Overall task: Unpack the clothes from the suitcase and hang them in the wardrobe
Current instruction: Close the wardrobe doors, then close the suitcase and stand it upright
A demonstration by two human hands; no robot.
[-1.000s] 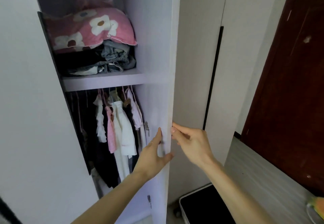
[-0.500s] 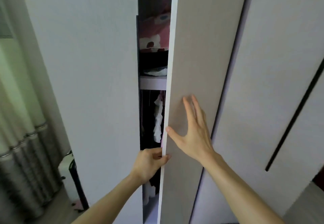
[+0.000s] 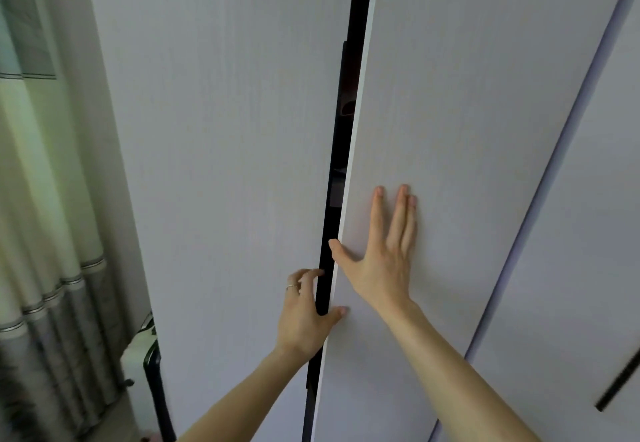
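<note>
- Left hand (image 3: 304, 310): low at the dark gap (image 3: 346, 112) between the wardrobe (image 3: 242, 60) doors. Fingers curled with tips at the slit, thumb laid on the face of the right door (image 3: 467, 95). Ring (image 3: 291, 287) on one finger. Can't tell whether it actually grips the door edge.
- Right hand (image 3: 384, 261): just above the left, flat on the right door. Fingers straight and pointing up, thumb splayed out to that door's left edge. Holds nothing, palm against the panel.
- My forearms come up from the bottom edge, one either side of the gap.
- Wardrobe fills most of the view, pale grey-white panels. Right door slightly ajar, only a narrow slit between it and the left door (image 3: 225, 199).
- Inside through the slit: too dark to make out the clothes.
- Further right: another wardrobe panel (image 3: 571, 268) with a black bar handle (image 3: 620, 386).
- Far left: pleated curtain (image 3: 41, 199), pale above, grey below. White-and-black object (image 3: 152, 365) low beside the wardrobe, blurred, can't identify.
</note>
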